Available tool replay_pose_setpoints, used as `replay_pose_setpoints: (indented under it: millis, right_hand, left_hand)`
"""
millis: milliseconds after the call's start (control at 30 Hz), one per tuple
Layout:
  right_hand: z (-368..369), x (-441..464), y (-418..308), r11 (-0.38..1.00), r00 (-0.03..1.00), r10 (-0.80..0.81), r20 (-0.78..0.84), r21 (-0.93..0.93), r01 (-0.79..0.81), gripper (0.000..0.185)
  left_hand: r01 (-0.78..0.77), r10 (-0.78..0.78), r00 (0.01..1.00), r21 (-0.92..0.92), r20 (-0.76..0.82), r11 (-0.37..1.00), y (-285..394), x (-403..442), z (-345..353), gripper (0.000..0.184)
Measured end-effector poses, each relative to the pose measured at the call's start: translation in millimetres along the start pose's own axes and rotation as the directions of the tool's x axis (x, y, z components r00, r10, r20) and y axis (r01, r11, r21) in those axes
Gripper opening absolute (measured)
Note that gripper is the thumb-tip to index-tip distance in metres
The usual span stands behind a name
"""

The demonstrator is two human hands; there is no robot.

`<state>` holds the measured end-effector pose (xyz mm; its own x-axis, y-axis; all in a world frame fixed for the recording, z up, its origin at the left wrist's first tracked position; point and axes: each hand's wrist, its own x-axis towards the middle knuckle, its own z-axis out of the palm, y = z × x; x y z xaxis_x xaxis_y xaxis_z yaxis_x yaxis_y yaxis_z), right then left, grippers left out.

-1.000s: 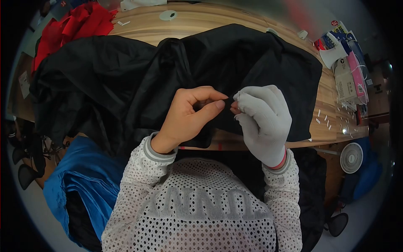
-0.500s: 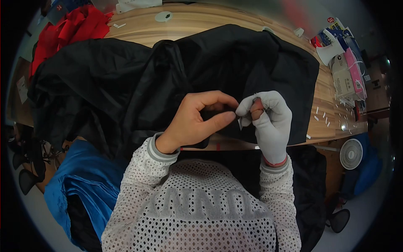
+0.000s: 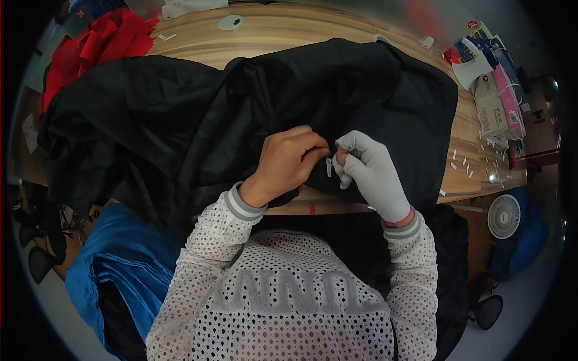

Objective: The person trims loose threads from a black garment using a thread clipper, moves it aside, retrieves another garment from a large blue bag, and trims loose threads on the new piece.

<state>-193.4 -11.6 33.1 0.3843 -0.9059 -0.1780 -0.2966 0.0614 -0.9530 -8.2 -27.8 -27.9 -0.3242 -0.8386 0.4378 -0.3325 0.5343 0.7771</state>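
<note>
Operator: What is the biggest thing around my grip?

Spotter: The wooden tabletop, beneath and beyond both your hands. Over much of it sprawls the black cloth, rumpled, lying under your grip and spreading out to either side.

Operator: And the next in size?

Spotter: The blue cloth, down to the left of your left grip and nearer your body. The red cloth is heaped well beyond that grip, far to the left. To the right of your right grip, well apart, stands a cardboard box, with a white fan lower down on the same side.

Operator: How do my hands stand?

Spotter: Your bare left hand brings thumb and forefinger close at the tips; I can't tell whether they are clamped on cloth. Your gloved right hand curls its fingers towards its thumb just beside, and its hold is unclear too.

Operator: Anything smaller?

Spotter: A small white tag just below your left fingertips, between the two grips. White slips lie scattered to the right of your right grip.
</note>
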Motion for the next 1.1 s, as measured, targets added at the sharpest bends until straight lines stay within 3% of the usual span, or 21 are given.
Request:
replay_pose_setpoints:
  millis: [100,267,333,367,400,433,467,533,600,733,833,900,933,967,1000,1033,1067,1100]
  right_hand:
    - [2,10,12,0.955,0.984,0.035,-0.177,0.295,0.019,0.011]
    - [9,12,7,0.881,0.983,-0.005,-0.183,0.465,0.091,0.011]
    - [13,18,15,0.977,0.96,-0.191,-0.203,0.058,0.206,0.013]
    - [17,17,13,0.948,0.937,-0.267,-0.227,-0.235,0.213,0.019]
    - [20,21,19,0.779,0.848,-0.504,-0.165,-0.511,0.364,0.022]
    - [22,27,28,0.513,0.724,-0.69,-0.033,-0.727,0.456,0.024]
    - [23,35,33,0.352,0.653,-0.757,0.029,-0.823,0.445,0.026]
    - [-4,42,41,0.222,0.735,-0.677,0.026,-0.945,0.238,0.021]
    - [-38,37,54,0.291,0.789,-0.603,-0.117,-0.953,0.081,0.021]
    - [-44,22,10,0.722,0.747,-0.536,-0.392,-0.672,0.165,0.023]
    - [-28,26,-14,0.557,0.657,-0.732,-0.183,-0.716,0.421,0.036]
    - [-13,27,-29,0.436,0.742,-0.67,0.029,-0.793,0.425,0.048]
    - [-9,31,-29,0.329,0.736,-0.663,0.137,-0.83,0.45,0.05]
    - [-8,33,-28,0.246,0.739,-0.658,0.144,-0.887,0.391,0.05]
    - [-11,36,-30,0.222,0.677,-0.733,0.067,-0.917,0.331,0.048]
    - [-15,32,-31,0.165,0.495,-0.868,0.029,-0.924,0.344,0.041]
    - [-11,14,-41,0.208,0.42,-0.907,-0.037,-0.905,0.371,0.034]
    - [-1,-9,-37,0.318,0.535,-0.844,-0.041,-0.841,0.437,0.032]
  left_hand:
    - [0.015,-0.007,0.992,0.063,-0.129,0.998,-10,0,7,0.008]
    - [0.015,-0.039,0.996,-0.282,-0.082,0.959,-15,3,3,0.009]
    - [0.046,-0.051,0.999,-0.251,-0.013,0.967,-12,0,-2,0.009]
    - [0.076,-0.065,0.996,-0.215,0.057,0.974,-12,-1,-5,0.009]
    - [0.078,-0.067,0.996,-0.213,0.056,0.974,-14,-2,-4,0.009]
    - [0.092,-0.09,0.996,-0.25,0.017,0.964,-15,-3,0,0.008]
    - [0.102,-0.112,0.993,-0.285,-0.019,0.953,-16,-4,1,0.008]
    - [0.15,-0.206,0.97,-0.341,-0.132,0.928,-18,-9,-7,0.008]
    - [0.125,-0.215,0.959,-0.403,-0.185,0.907,-29,-6,-18,0.009]
    - [0.193,-0.289,0.948,-0.476,-0.136,0.858,-25,-7,-16,0.012]
    - [0.146,-0.209,0.974,-0.464,-0.088,0.874,-22,-8,-20,0.014]
    - [0.099,-0.133,0.99,-0.433,-0.049,0.896,-21,-8,-24,0.015]
    - [0.071,-0.111,0.992,-0.424,-0.068,0.903,-20,-7,-25,0.015]
    - [0.046,-0.09,0.992,-0.417,-0.087,0.908,-19,-7,-24,0.016]
    - [0.097,-0.178,0.975,-0.469,-0.13,0.878,-18,-4,-21,0.016]
    - [0.146,-0.272,0.947,-0.523,-0.171,0.84,-18,2,-17,0.016]
    - [0.14,-0.299,0.927,-0.531,-0.227,0.836,-20,10,-17,0.017]
    - [0.147,-0.336,0.916,-0.593,-0.221,0.792,-21,19,-19,0.017]
